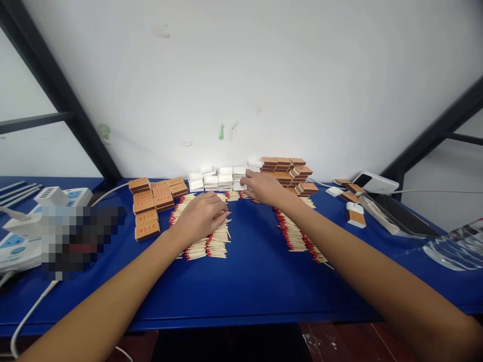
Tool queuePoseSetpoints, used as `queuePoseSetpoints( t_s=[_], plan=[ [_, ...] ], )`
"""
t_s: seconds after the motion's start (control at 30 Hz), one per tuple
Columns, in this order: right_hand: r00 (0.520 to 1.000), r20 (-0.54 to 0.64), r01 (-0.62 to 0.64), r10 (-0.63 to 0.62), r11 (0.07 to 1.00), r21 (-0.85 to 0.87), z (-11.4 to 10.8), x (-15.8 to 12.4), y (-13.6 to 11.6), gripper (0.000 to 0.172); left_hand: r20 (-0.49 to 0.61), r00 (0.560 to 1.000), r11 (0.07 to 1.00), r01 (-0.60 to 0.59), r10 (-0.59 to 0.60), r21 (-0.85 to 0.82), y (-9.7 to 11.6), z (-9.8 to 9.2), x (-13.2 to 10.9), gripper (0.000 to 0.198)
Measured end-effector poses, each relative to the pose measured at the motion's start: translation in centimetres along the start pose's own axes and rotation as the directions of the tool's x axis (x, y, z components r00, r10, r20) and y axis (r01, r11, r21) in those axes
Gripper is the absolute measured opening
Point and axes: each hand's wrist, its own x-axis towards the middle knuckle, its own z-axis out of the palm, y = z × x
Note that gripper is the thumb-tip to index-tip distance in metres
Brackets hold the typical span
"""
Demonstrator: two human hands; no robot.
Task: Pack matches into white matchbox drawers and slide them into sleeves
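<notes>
My left hand [204, 215] rests over the left pile of matches [198, 246], its fingers curled in on some of them; the fingertips are partly hidden. At the back, my right hand [262, 187] reaches to a row of white matchbox trays [225, 180]. Its thumb and fingers close on the nearest white tray [239, 185] at the row's right end. Red-tipped matches also lie in a right pile [294, 236] below my right forearm, and a few more [234, 195] lie between the hands.
Orange matchboxes [147, 230] stand in stacks at the left; more matchbox stacks [283, 162] rise behind my right hand. Power strips [22, 246] and cables occupy the far left. At right are loose matchboxes [356, 218], a white device [375, 182] and clear plastic wrap [453, 250]. A wall closes the back.
</notes>
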Motion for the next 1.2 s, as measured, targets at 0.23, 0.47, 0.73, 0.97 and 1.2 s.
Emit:
queuePoseSetpoints(
  t_s=[0.23,0.47,0.73,0.97,1.2],
  plan=[
    [1.000,0.027,-0.005,0.007,0.998,-0.067,-0.1,1.1,-0.4,0.027,0.040,0.999,0.999,0.018,-0.020,0.038,0.0,0.3,0.0,0.028],
    [1.000,-0.013,-0.001,0.004,0.968,0.249,-2.1,-3.6,0.4,0.012,-0.019,0.999,1.000,0.029,-0.029,0.010,0.6,0.3,0.1,0.019],
    [0.980,0.146,0.006,-0.134,0.755,0.656,-1.6,-8.0,-1.6,0.018,0.059,0.997,0.994,0.062,-0.057,-0.086,2.5,1.0,0.0,0.040],
    [0.992,0.035,-0.125,0.122,0.899,0.420,2.4,-6.3,3.8,0.006,0.124,0.988,0.986,0.103,-0.087,-0.129,2.4,1.1,-0.2,0.037],
    [0.991,0.083,-0.130,0.106,0.912,0.389,3.3,-6.3,3.3,0.013,0.143,0.988,0.983,0.081,-0.058,-0.162,2.6,1.2,-0.1,0.029]
  ],
)
